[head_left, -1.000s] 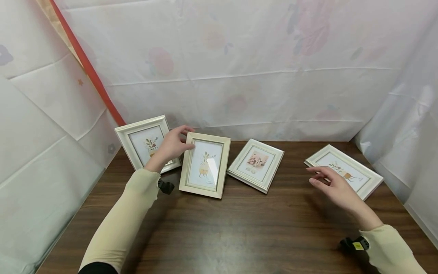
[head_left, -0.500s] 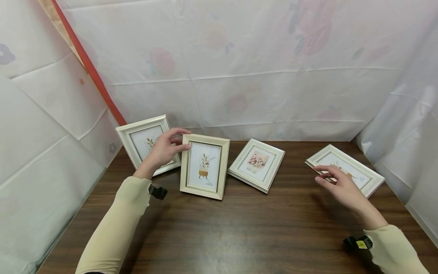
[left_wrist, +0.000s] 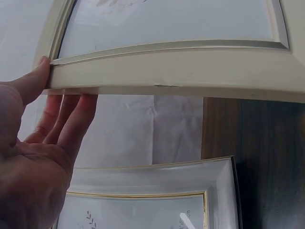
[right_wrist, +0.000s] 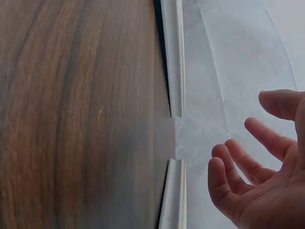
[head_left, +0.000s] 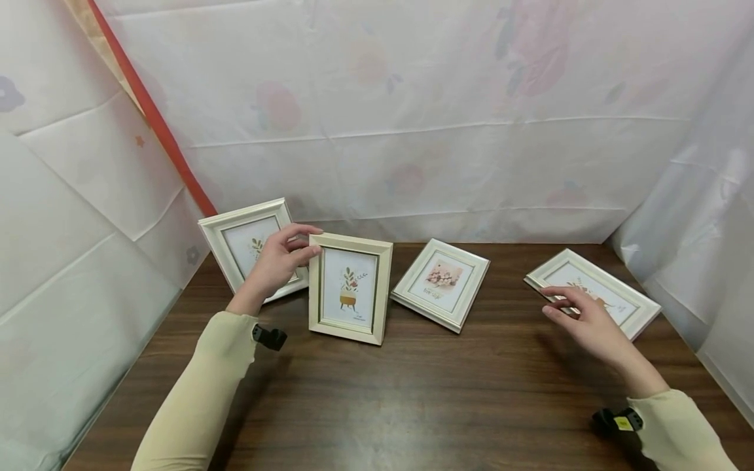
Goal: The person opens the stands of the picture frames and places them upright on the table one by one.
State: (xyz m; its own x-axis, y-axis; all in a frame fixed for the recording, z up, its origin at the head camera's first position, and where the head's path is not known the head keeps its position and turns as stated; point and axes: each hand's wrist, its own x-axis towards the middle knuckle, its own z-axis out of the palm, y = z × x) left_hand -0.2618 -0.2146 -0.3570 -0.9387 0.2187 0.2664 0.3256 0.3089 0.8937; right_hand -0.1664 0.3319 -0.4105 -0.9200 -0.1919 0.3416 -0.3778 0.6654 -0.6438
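Note:
My left hand pinches the upper left corner of a cream picture frame, thumb on its front and fingers behind. That frame stands near upright on the table, leaning back a little, and shows a potted plant print. In the left wrist view the thumb presses the frame's border. A white picture frame stands tilted at the left, partly hidden behind my left hand. My right hand hovers with loosely bent fingers, holding nothing, over the near edge of another white picture frame lying at the right.
A white picture frame with a pink flower print lies between the cream frame and my right hand. The dark wooden table runs back to a pale printed cloth. Cloth also hangs at both sides, with a red strip at left.
My left hand has shifted slightly left and toward me, with the cream frame's top tilting forward into a more upright stance. The right hand has moved slightly right.

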